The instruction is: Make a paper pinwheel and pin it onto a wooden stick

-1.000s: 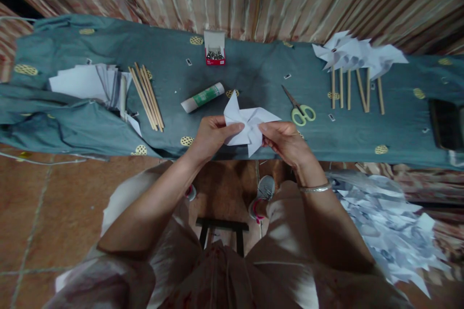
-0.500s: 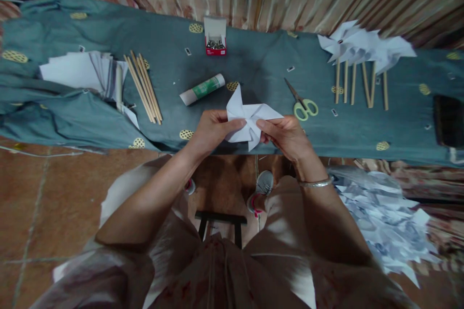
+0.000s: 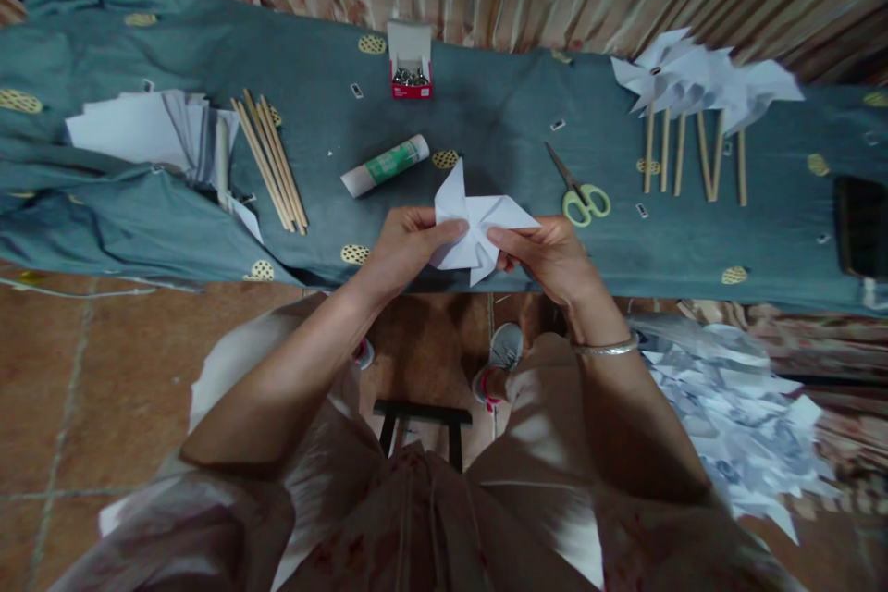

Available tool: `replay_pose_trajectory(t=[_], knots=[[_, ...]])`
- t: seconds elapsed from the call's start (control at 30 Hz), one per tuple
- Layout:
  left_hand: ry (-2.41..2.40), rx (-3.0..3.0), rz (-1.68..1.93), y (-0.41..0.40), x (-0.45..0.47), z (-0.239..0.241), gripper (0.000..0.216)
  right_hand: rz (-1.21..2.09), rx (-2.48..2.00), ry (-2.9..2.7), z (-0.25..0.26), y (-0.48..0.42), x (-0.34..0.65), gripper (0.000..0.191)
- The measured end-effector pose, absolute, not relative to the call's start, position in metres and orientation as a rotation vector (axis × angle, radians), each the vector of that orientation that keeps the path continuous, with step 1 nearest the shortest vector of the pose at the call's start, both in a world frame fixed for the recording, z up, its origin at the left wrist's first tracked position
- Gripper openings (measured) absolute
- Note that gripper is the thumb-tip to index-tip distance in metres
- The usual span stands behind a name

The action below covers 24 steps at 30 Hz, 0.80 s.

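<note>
Tabletop (image 3: 492,125) sliding up the view, pinwheel (image 3: 480,214) staying pinched

From a distance, I'm keeping the left hand (image 3: 411,240) and right hand (image 3: 551,257) pinching this white paper piece between them, both thumbs pressing near its centre. Just beyond the grip, toward the left, a white-and-green tube (image 3: 386,166) is lying; green-handled scissors (image 3: 575,189) are lying near the grip's right side.

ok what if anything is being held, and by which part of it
A pinwheel: the left hand pinches it just left of its centre, the right hand just right of it.
</note>
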<state>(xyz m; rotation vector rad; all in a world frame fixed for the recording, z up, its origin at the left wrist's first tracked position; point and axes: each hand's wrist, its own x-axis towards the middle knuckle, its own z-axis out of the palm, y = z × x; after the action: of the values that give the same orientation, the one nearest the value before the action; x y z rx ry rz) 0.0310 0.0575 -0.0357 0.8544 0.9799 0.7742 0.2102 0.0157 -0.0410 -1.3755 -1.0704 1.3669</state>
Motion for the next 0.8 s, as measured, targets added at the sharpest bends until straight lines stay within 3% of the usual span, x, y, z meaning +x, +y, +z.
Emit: replay_pose_trajectory(t=[0.57, 0.8], knots=[[0.963, 1.019, 0.706, 0.06, 0.027, -0.045, 0.04, 1.362, -1.446, -1.241, -0.039, 0.015, 0.217, 0.044], [0.968, 1.054, 0.708, 0.06, 0.028, -0.045, 0.042, 1.349, -1.458, -1.245, -0.041, 0.015, 0.217, 0.045]])
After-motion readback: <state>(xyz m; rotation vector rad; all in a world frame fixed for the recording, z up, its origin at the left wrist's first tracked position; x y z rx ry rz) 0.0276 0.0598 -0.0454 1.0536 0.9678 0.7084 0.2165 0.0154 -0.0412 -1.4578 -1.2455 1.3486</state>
